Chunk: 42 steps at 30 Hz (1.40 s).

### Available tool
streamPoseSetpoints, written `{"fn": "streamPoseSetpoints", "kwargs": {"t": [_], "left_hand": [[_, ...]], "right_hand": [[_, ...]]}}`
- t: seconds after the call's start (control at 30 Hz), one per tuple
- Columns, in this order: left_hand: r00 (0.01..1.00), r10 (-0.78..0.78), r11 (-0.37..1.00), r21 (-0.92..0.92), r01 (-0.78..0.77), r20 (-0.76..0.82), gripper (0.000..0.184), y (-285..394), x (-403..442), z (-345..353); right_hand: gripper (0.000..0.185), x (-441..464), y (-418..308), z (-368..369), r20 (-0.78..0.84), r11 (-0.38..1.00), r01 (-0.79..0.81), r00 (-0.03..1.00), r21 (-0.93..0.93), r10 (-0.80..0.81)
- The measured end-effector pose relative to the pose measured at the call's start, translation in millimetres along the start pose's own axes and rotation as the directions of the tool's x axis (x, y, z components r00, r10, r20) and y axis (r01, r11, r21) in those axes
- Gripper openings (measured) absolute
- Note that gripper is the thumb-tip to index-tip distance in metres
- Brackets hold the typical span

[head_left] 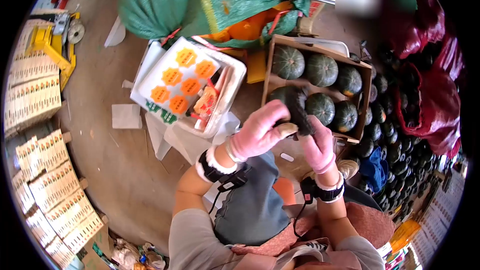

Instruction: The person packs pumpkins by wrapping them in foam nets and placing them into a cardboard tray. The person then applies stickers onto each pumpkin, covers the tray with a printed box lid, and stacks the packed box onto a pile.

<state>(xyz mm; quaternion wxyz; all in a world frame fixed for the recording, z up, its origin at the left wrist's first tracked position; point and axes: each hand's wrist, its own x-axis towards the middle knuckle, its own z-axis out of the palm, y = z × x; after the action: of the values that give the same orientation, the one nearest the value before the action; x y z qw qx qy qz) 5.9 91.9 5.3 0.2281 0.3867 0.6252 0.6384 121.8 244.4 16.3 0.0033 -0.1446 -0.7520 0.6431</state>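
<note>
My left hand (pixel 259 131), in a pink glove, is closed on a dark, soft-looking bunched cloth (pixel 299 111). My right hand (pixel 318 145), gloved alike, grips the lower end of the same cloth; some of its fingers are hidden. Just beyond both hands is an open cardboard box (pixel 268 70) holding several dark green striped squashes (pixel 321 70). The cloth partly covers the squash at the box's near left corner. To the left of my left hand, a sheet of orange stickers (pixel 172 77) lies across a white tray (pixel 235 82).
Many loose squashes (pixel 392 162) cover the floor at right, beside red mesh sacks (pixel 437 85). A green woven sack (pixel 165 5) with orange squashes (pixel 246 27) stands beyond the tray. Stacked printed cartons (pixel 55 185) line the left. A blue cloth (pixel 375 170) lies at right.
</note>
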Motion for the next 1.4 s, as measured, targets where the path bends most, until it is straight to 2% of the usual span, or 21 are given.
{"fn": "streamPoseSetpoints", "kwargs": {"t": [0.07, 0.13, 0.2, 0.27, 0.33, 0.4, 0.43, 0.47, 0.5, 0.53, 0.57, 0.6, 0.63, 0.73, 0.77, 0.87, 0.93, 0.97, 1.13, 1.23, 1.4], "left_hand": [[1.0, -0.012, 0.999, 0.036, 0.012, 0.002, 0.027, -4.4, -4.3, -1.2], [0.995, -0.04, 0.997, 0.063, 0.034, 0.094, 0.021, -4.0, -6.8, -0.4], [0.978, 0.165, 0.939, 0.284, -0.195, 0.126, 0.03, -9.6, -5.3, -2.1], [0.991, 0.087, 0.904, 0.409, -0.121, 0.101, 0.034, -5.0, -10.9, -7.7], [0.981, -0.06, 0.904, 0.405, 0.132, -0.186, 0.032, -6.7, -13.2, -0.8], [0.927, -0.372, 0.928, -0.043, 0.37, -0.051, 0.026, -16.5, -21.2, -11.3], [0.745, -0.667, 0.634, -0.53, 0.564, -0.006, 0.018, -6.1, -22.1, -15.0], [0.712, -0.7, 0.384, -0.809, 0.446, 0.061, 0.019, 3.8, -19.4, -17.4], [0.745, -0.667, 0.518, -0.731, 0.444, -0.02, 0.023, -3.3, -29.9, -17.2], [0.769, -0.64, 0.543, -0.7, 0.465, 0.015, 0.027, -5.9, -34.7, -20.1], [0.79, -0.611, 0.569, -0.667, 0.482, 0.049, 0.031, -8.5, -39.6, -23.1], [0.786, -0.585, 0.495, -0.68, 0.54, 0.198, 0.036, -5.6, -34.4, -29.1], [0.769, -0.54, 0.42, -0.681, 0.599, 0.344, 0.04, -3.3, -29.8, -32.2], [0.867, -0.465, 0.713, -0.505, 0.487, 0.18, 0.049, 2.6, -23.6, -20.3], [0.835, -0.509, 0.611, -0.595, 0.523, 0.211, 0.04, 3.2, -29.1, -19.4], [0.871, -0.473, 0.813, -0.316, 0.489, 0.129, 0.038, -11.0, -36.3, -21.4], [0.92, -0.391, 0.909, -0.152, 0.387, 0.002, 0.024, -6.2, -30.9, -14.9], [0.929, -0.369, 0.926, -0.091, 0.366, -0.026, 0.022, -5.9, -29.8, -12.0], [0.998, -0.038, 0.929, 0.367, 0.054, -0.052, 0.024, -3.5, -28.2, -14.5], [0.995, 0.069, 0.908, 0.418, -0.033, -0.071, 0.025, -1.5, -28.6, -15.1], [0.99, 0.053, 0.943, 0.332, -0.006, -0.132, 0.022, 6.3, -30.1, -12.6]], "right_hand": [[0.021, 5.3, -7.5, 7.9, -0.224, 0.997, 0.015, 0.974, -0.074, -0.032], [0.032, 10.0, 3.3, 17.2, -0.333, 0.988, 0.098, 0.942, 0.12, -0.053], [0.039, 17.7, -5.8, 22.0, -0.315, 0.99, 0.131, 0.943, 0.044, -0.111], [0.044, 15.9, -0.9, 24.2, -0.33, 0.995, 0.103, 0.939, -0.008, -0.1], [0.049, 12.8, -1.0, 27.9, -0.351, 0.988, 0.144, 0.924, -0.047, -0.152], [0.053, 13.3, 9.1, 33.1, -0.342, 0.969, 0.189, 0.91, -0.158, -0.233], [0.05, 12.2, 18.2, 33.3, -0.315, 0.972, 0.155, 0.926, -0.179, -0.206], [0.034, 15.3, 26.5, 28.3, -0.247, 0.95, 0.164, 0.941, -0.266, -0.231], [0.03, 10.8, 42.8, 22.1, -0.088, 0.988, 0.061, 0.995, 0.144, -0.049], [0.03, 8.1, 37.8, 18.9, 0.09, 0.783, -0.108, 0.994, 0.612, 0.067], [0.031, 5.4, 32.8, 15.6, 0.264, 0.362, -0.313, 0.948, 0.878, 0.179], [0.035, 8.1, 35.5, 14.1, 0.302, 0.245, -0.292, 0.953, 0.925, -0.002], [0.033, 5.6, 34.3, 11.0, 0.326, 0.26, -0.313, 0.945, 0.913, -0.008], [0.028, -1.2, 36.4, 9.0, 0.433, 0.467, -0.396, 0.901, 0.79, 0.032], [0.026, -2.9, 40.5, 11.1, 0.466, 0.555, -0.417, 0.883, 0.72, 0.058], [0.031, 0.7, 27.8, 32.0, 0.189, 0.573, -0.213, 0.977, 0.792, 0.103], [0.041, 4.1, 37.4, 46.2, -0.079, 0.743, -0.014, 0.993, 0.67, 0.09], [0.049, 3.1, 39.6, 50.3, 0.027, 0.584, -0.08, 0.995, 0.808, 0.099], [0.035, 2.3, 41.7, 54.2, 0.107, 0.741, -0.135, 0.991, 0.657, 0.085], [0.036, 3.6, 42.1, 54.7, 0.1, 0.777, -0.126, 0.992, 0.617, 0.081], [0.035, 12.3, 39.5, 52.8, 0.295, 0.55, -0.282, 0.953, 0.786, 0.067]]}}
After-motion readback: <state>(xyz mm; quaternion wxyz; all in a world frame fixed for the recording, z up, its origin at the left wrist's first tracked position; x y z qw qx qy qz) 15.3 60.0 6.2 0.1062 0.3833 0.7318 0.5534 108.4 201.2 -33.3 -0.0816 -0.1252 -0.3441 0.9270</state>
